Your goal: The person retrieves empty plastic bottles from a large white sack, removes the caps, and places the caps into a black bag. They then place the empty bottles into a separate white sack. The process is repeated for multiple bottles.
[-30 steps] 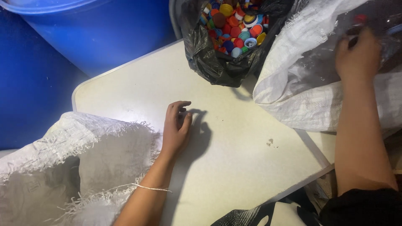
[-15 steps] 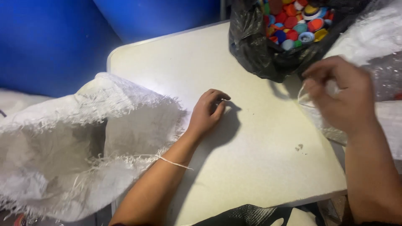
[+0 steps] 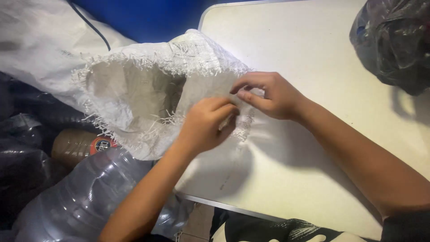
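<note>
Head view: looking down at a pale worktop with both hands meeting at the mouth of a sack.
Worktop: taking up the right and middle of the frame, its near edge running along the bottom.
Sack: white woven, lying at the worktop's left edge, its frayed mouth gaping open toward the camera and partly hanging off the side.
Blue surface: showing behind the sack at the top.
Jug: large clear plastic, lying below the sack at lower left, off the worktop.
Black bag: sitting at the top right corner, well apart from the hands.
Brown bottle: lying just under the sack's lower lip, beside the jug.
Left hand: curling its fingers at the sack's rim, pinching the frayed edge.
Right hand: pinching the same rim from above, thumb and forefinger closing on the weave.
Hands together: fingertips nearly touching, both gripping the sack's right-hand rim over the worktop.
</note>
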